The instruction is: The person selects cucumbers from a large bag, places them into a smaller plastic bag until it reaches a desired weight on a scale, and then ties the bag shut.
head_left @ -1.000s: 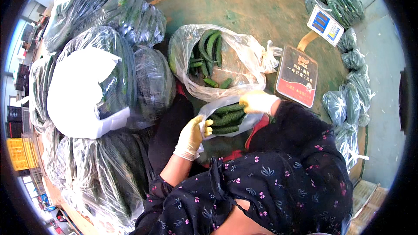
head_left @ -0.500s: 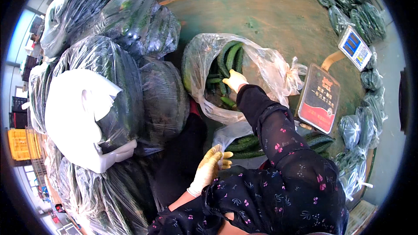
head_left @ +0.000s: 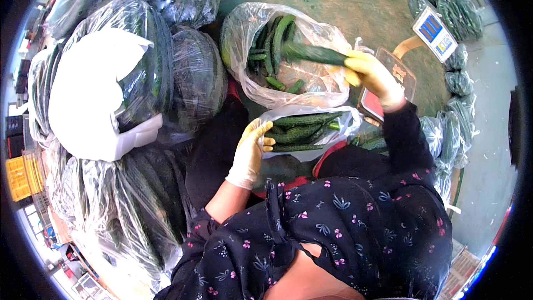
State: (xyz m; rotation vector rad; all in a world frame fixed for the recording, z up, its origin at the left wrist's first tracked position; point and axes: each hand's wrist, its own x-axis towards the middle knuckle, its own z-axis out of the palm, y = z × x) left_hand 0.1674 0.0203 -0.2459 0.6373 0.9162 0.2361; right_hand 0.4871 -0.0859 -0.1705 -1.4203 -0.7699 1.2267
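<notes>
My right hand [head_left: 373,75], in a pale yellow glove, grips one end of a long dark-green cucumber [head_left: 315,54]. The cucumber is held roughly level, slightly blurred, over a large open clear plastic bag [head_left: 251,85]. Several more cucumbers [head_left: 276,39] and short pieces lie inside that bag. Nearer to me, a smaller plastic bag [head_left: 350,115] lies open with several cucumbers [head_left: 300,133] side by side in it. My left hand [head_left: 252,150], gloved too, is closed on the left edge of this smaller bag, its fingertips by the cucumber ends.
A scale [head_left: 371,104] with a raised display [head_left: 435,34] stands right of the large bag. Big filled bags [head_left: 201,78] are piled at left, with white sheeting [head_left: 83,94] over them. Smaller tied bags [head_left: 459,109] line the right side. A yellow crate [head_left: 19,179] is at far left.
My right hand has come out of the large bag with a cucumber and moved right. The smaller bag now shows wide open, with my left hand still at its edge. The whole view has shifted.
</notes>
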